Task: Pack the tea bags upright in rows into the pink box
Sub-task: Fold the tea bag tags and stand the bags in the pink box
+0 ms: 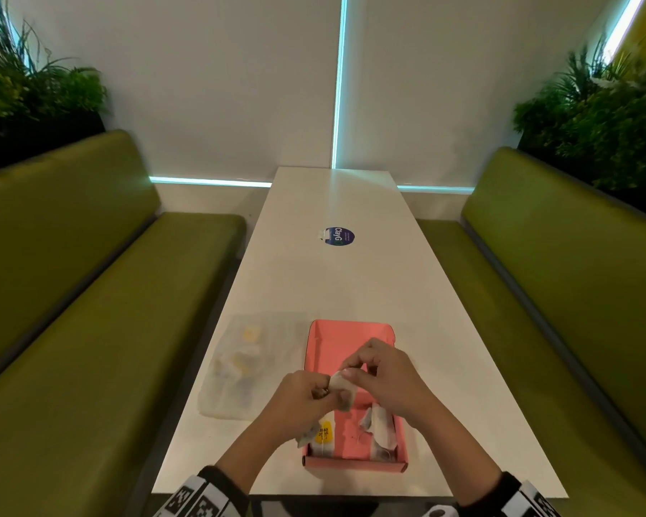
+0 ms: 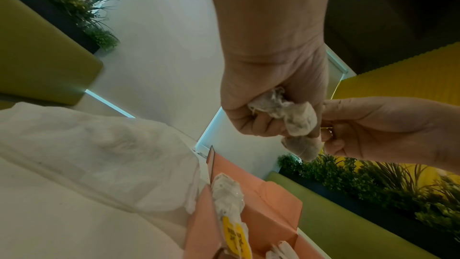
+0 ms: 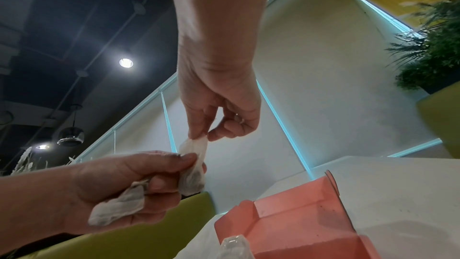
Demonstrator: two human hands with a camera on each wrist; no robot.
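Above the pink box (image 1: 345, 341), where a few bags already stand, your left hand (image 1: 303, 399) grips what seems a bunch of tea bags (image 2: 293, 117) while your right hand (image 1: 383, 375) pinches one tea bag (image 3: 195, 146) free, next to be set upright beside those.

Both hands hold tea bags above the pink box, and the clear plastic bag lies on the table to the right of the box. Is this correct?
Not quite. The plastic bag lies to the left of the pink box, as the head view shows. The left hand and right hand do hold tea bags above it.
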